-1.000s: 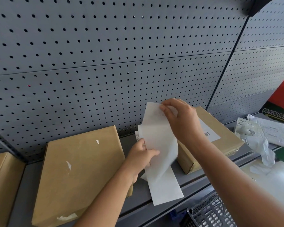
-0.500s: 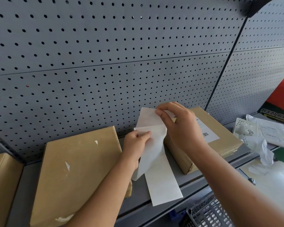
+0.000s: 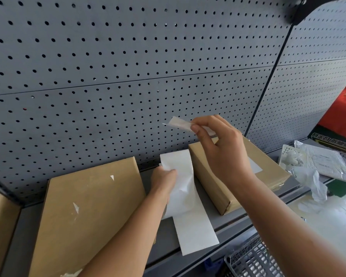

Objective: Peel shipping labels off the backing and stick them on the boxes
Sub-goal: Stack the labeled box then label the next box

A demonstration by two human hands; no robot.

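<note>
Change: small white paper label (image 3: 179, 124) has come off the long white backing strip (image 3: 194, 226) and is now raised above it.
Left hand (image 3: 163, 181): pinches the strip's top, beside the flat brown cardboard box (image 3: 88, 216).
Right hand (image 3: 222, 154): over the labelled brown box (image 3: 272, 169), pinching the label.

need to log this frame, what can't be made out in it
Head view, the only one:
- Peeled label, pinched by the right hand: edge-on and blurred, print unreadable.
- Stuck label on the right box: mostly hidden by that hand.
- Backing strip: partly covered by the left hand gripping it.
- Leftmost box: cut off by the left edge.
- Wire basket: cut off by the bottom edge.
</note>
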